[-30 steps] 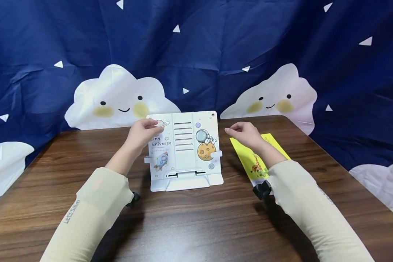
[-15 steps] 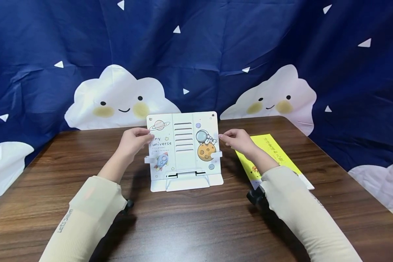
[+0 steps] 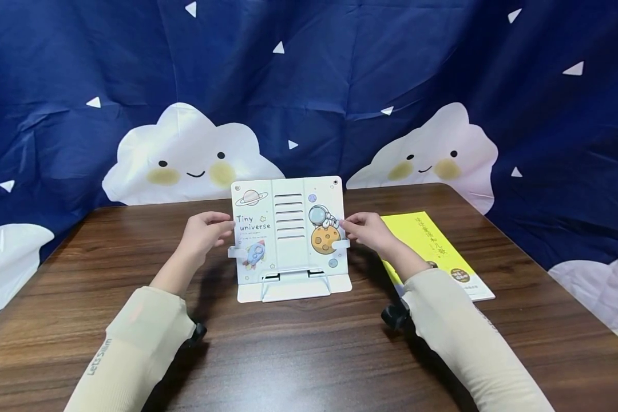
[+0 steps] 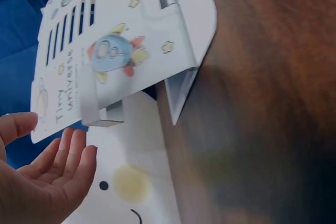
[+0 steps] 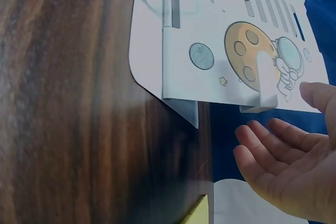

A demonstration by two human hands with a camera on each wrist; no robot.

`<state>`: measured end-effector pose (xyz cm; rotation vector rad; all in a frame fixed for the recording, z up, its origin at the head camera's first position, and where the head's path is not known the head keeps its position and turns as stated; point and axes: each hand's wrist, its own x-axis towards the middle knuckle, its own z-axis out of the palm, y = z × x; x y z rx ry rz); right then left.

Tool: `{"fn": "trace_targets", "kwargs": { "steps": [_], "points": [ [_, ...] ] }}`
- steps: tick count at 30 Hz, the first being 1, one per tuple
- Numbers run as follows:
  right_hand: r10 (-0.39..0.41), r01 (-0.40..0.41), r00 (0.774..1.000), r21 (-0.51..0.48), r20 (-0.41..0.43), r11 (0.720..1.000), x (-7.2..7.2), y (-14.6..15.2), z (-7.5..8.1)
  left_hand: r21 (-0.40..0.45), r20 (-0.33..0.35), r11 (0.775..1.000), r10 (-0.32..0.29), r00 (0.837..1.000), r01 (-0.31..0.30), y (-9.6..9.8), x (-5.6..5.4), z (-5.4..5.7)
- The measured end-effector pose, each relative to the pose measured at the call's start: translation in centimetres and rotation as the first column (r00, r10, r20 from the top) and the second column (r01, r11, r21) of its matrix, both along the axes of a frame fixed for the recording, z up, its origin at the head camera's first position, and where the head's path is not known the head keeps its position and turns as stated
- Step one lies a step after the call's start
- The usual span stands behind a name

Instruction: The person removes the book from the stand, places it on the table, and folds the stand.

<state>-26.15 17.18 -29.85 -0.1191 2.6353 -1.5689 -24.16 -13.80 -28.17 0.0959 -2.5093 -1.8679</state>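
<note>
Left hand [image 3: 202,233] and right hand [image 3: 367,230], both loosely wide, flank the white stand [image 3: 290,252]; a yellow book [image 3: 440,252] lies nearby.

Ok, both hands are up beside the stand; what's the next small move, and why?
I'd likely have the left hand and right hand curl their fingers in behind the side edges of the stand: in the wrist views each thumb is at an edge, but the other fingers are open past it, so neither hand seems to have a firm grip yet.

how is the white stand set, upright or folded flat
Upright: the stand rises steeply from the table, its printed front facing the head camera.
</note>
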Motion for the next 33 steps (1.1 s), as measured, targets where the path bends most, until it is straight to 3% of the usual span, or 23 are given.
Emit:
{"fn": "trace_targets", "kwargs": {
  "steps": [16, 33],
  "points": [
    [-0.026, 0.027, 0.999, -0.032, 0.038, 0.999, -0.2, -0.8, -1.5, -0.035, 0.065, 0.999, 0.009, 0.998, -0.007, 0.7, -0.5, -2.4],
    [-0.114, 0.115, 0.993, -0.030, 0.013, 0.993, -0.2, -1.2, -1.9, -0.051, 0.082, 0.999, -0.003, 0.997, 0.007, 0.5, -0.5, -3.2]
  ]
}}
